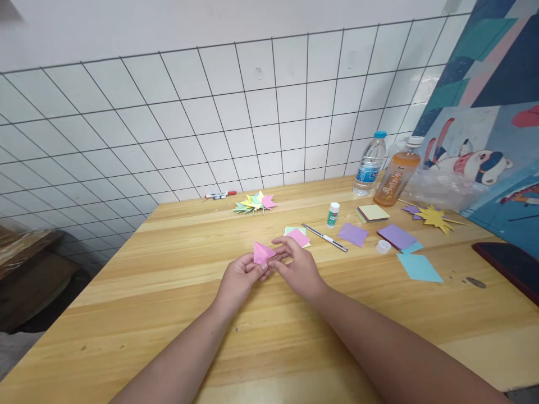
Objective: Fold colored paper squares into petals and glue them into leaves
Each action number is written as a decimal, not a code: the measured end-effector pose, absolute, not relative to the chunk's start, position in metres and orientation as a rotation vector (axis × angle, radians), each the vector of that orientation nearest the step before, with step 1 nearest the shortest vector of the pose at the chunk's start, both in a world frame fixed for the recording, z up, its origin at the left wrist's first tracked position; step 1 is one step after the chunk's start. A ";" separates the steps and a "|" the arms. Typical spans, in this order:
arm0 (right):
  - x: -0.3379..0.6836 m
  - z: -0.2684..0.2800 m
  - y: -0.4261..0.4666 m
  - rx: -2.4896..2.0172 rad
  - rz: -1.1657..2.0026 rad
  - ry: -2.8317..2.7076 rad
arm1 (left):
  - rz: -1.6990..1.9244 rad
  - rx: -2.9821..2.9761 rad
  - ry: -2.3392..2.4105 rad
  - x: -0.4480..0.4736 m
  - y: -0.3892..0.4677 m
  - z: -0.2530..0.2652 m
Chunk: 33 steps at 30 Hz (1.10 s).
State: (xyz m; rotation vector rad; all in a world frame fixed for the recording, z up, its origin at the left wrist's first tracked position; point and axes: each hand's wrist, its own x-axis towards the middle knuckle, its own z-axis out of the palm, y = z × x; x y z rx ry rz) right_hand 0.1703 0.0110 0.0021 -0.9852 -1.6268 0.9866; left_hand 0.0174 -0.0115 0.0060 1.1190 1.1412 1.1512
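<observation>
A small folded piece of pink paper (261, 253) is held up between my two hands, just above the wooden table (168, 314). My left hand (241, 276) pinches its lower left part between thumb and fingers. On the other side, my right hand (298, 266) grips its right corner with thumb and fingertips; part of the paper is hidden behind them. Just beyond my right hand lies a small stack of square papers (298, 237) with a pink sheet on top. A silver and white pen-like tool (324, 238) rests beside the stack.
A glue stick (332, 215) stands uncapped near its white cap (383, 246). Purple paper (352, 234) and blue paper (419, 267) lie right. Folded paper shapes (255, 202) and markers (220, 194) are at the back. A water bottle (369, 165) and orange drink bottle (397, 174) stand back right.
</observation>
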 end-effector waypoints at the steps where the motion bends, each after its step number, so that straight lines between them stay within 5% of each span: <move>1: 0.170 0.001 0.011 -0.997 1.001 -1.623 | 1.146 1.119 1.144 0.018 -0.012 0.007; 17: 0.178 0.003 0.015 -1.101 0.649 -1.911 | 1.048 1.212 1.122 0.021 -0.013 0.007; 33: 0.177 -0.002 0.019 -0.960 0.809 -1.833 | 1.050 1.261 1.121 0.021 -0.014 0.003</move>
